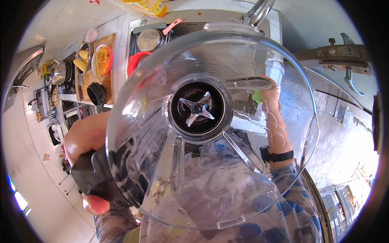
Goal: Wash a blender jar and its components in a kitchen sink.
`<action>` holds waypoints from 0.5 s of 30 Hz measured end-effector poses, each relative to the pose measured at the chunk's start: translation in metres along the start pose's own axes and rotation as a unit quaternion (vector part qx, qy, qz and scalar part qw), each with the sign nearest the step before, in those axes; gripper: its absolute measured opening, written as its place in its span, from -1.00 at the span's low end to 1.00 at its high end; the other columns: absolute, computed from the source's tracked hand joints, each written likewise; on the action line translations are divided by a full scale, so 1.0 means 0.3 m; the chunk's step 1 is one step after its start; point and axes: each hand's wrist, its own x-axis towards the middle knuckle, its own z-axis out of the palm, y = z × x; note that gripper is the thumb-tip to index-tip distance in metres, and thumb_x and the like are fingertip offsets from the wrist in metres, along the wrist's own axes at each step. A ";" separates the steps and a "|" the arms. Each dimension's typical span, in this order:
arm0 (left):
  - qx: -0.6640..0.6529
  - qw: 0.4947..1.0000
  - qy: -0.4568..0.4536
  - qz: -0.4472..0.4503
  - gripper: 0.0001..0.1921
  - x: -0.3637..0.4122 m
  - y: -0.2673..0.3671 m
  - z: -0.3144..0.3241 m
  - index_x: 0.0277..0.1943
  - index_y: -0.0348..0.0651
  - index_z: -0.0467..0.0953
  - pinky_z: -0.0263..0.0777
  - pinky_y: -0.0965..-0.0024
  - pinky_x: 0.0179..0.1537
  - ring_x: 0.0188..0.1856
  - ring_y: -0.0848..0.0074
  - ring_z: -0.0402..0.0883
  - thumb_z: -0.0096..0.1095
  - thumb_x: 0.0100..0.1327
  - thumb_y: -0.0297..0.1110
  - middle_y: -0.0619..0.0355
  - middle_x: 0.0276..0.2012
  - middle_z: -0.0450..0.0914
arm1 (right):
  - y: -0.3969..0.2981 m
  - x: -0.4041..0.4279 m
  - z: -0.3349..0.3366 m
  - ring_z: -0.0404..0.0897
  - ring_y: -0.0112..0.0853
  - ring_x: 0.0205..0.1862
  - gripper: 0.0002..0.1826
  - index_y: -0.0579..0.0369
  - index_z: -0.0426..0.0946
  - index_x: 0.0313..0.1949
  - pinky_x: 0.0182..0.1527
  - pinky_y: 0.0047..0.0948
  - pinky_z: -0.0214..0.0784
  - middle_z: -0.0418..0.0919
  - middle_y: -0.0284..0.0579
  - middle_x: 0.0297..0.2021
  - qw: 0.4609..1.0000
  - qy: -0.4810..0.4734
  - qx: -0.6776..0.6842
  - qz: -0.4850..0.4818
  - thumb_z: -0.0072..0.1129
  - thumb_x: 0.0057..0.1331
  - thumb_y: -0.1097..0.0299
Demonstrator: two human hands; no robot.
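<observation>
A clear blender jar (pixel 212 57) fills the middle of the view, its open mouth facing me. Four-pointed steel blades (pixel 197 109) sit at its bottom, and the inside wall looks wet. My left hand (pixel 86 138) grips the jar's black handle (pixel 92 174), thumb on the near side. Through the clear wall I see my right hand (pixel 270 95), distorted by the plastic. A small green item (pixel 257 96), too unclear to name, shows at its fingers. A black band (pixel 278 156) circles the right wrist.
Behind the jar is a sink with a chrome faucet (pixel 256 15), a pink-handled pan (pixel 149 40) and a red basin (pixel 133 62). At left, a wooden cutting board (pixel 88 100) carries a corn bowl (pixel 83 59), shredded vegetables (pixel 104 59), a knife (pixel 80 86) and a black round part (pixel 96 93).
</observation>
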 end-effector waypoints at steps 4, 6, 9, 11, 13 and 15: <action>0.127 0.985 0.116 -0.031 -0.33 0.045 -0.034 0.021 -0.29 -0.34 0.41 0.38 0.34 -0.23 -0.30 0.32 0.50 0.42 -0.18 0.17 0.00 -0.29 0.49 | 0.044 0.018 -0.042 0.37 -0.67 -0.56 -0.69 0.17 0.55 -0.10 -0.54 -0.66 0.17 0.52 -0.34 -0.50 0.999 0.027 -0.037 0.015 0.14 0.12 0.51; 0.339 0.928 0.118 -0.100 -0.39 0.052 -0.047 -0.009 -0.39 -0.36 0.43 0.33 0.40 -0.30 -0.38 0.40 0.46 0.35 -0.14 0.16 0.07 -0.41 0.49 | 0.085 0.032 -0.038 0.36 -0.66 -0.55 -0.67 0.16 0.56 -0.10 -0.50 -0.64 0.19 0.52 -0.34 -0.50 0.999 0.042 0.011 0.006 0.09 0.10 0.55; 0.350 0.924 0.034 -0.149 -0.50 0.068 -0.151 -0.129 -0.41 -0.36 0.46 0.26 0.47 -0.41 -0.46 0.54 0.40 0.35 -0.07 0.02 0.18 -0.52 0.45 | 0.103 0.033 -0.042 0.33 -0.66 -0.55 -0.65 0.14 0.57 -0.10 -0.49 -0.63 0.20 0.52 -0.35 -0.49 0.997 0.043 0.049 -0.032 0.06 0.08 0.58; 0.322 0.931 0.020 -0.173 -0.57 0.095 -0.281 -0.182 -0.42 -0.36 0.48 0.22 0.51 -0.49 -0.52 0.63 0.35 0.35 -0.03 -0.07 0.25 -0.59 0.42 | 0.132 0.032 -0.049 0.31 -0.66 -0.56 -0.64 0.12 0.57 -0.09 -0.50 -0.63 0.18 0.49 -0.37 -0.51 0.997 0.047 0.054 -0.005 0.05 0.07 0.59; 0.287 0.924 0.017 -0.251 -0.67 0.131 -0.415 -0.192 -0.41 -0.37 0.52 0.22 0.56 -0.51 -0.52 0.72 0.35 0.35 0.04 -0.20 0.32 -0.61 0.44 | 0.152 0.038 -0.079 0.25 -0.68 -0.58 -0.62 0.08 0.58 -0.08 -0.52 -0.63 0.13 0.44 -0.41 -0.54 0.995 0.052 0.064 0.053 0.04 0.07 0.60; 0.239 0.924 0.048 -0.294 -0.69 0.149 -0.547 -0.166 -0.38 -0.36 0.55 0.22 0.61 -0.51 -0.53 0.76 0.36 0.37 0.05 -0.22 0.31 -0.60 0.46 | 0.168 0.027 -0.096 0.23 -0.69 -0.58 -0.61 0.08 0.57 -0.07 -0.51 -0.63 0.12 0.43 -0.42 -0.53 0.993 0.057 0.083 0.054 0.05 0.07 0.60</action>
